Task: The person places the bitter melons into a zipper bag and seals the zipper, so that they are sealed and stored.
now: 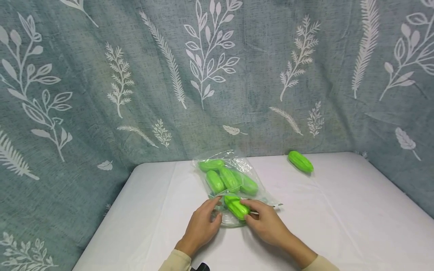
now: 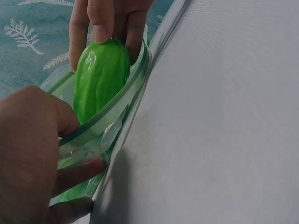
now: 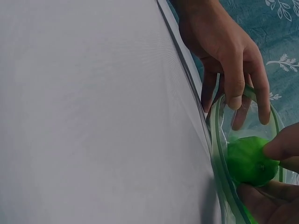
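My right hand (image 1: 268, 221) grips a bright green, ribbed toy cucumber (image 1: 237, 207) between thumb and fingers. The cucumber lies tilted in the mouth of a clear zip bag (image 1: 246, 166); in the left wrist view its lower end passes inside the green-edged rim (image 2: 105, 111). My left hand (image 1: 202, 224) holds that rim from the left, some fingers inside the opening and others outside, as the right wrist view shows. Several more green cucumbers (image 1: 228, 179) lie deeper in the bag, seen through the plastic.
Another green cucumber (image 1: 300, 162) lies alone near the far edge of the white table (image 1: 325, 210), right of the bag. A grey-green curtain (image 1: 257, 75) with white leaf prints hangs behind and beside the table.
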The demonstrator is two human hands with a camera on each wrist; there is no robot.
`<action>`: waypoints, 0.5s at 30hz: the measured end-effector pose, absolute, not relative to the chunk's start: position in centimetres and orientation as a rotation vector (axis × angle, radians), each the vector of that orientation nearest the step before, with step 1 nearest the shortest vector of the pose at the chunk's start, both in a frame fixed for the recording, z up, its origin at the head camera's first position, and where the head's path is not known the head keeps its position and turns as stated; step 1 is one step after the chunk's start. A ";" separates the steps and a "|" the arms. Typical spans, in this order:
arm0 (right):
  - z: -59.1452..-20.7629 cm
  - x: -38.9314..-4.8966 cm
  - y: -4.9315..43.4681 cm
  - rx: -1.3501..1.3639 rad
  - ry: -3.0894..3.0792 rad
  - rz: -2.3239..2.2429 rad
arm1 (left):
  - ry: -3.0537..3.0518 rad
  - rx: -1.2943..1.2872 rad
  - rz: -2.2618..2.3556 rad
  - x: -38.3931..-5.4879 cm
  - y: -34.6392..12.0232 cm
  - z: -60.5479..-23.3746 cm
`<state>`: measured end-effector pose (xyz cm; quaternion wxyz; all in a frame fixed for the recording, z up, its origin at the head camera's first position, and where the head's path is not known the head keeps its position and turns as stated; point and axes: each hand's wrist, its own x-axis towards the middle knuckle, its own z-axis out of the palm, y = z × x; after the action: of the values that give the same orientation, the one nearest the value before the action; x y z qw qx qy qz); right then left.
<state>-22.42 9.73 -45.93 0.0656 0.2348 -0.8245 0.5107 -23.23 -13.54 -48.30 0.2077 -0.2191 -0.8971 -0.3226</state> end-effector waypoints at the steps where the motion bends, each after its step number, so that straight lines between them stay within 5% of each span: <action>1: -45.9 -22.4 9.6 0.711 -2.480 1.540 | -2.497 -0.612 -0.899 -23.2 -13.5 -48.3; 15: -46.0 -22.8 8.8 0.531 -2.488 1.570 | -2.540 -0.583 -0.900 -23.1 -13.5 -48.0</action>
<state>-22.82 8.80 -46.03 0.0760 0.1771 -0.8298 0.5238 -23.08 -13.45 -48.00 0.1912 -0.2075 -0.9043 -0.3205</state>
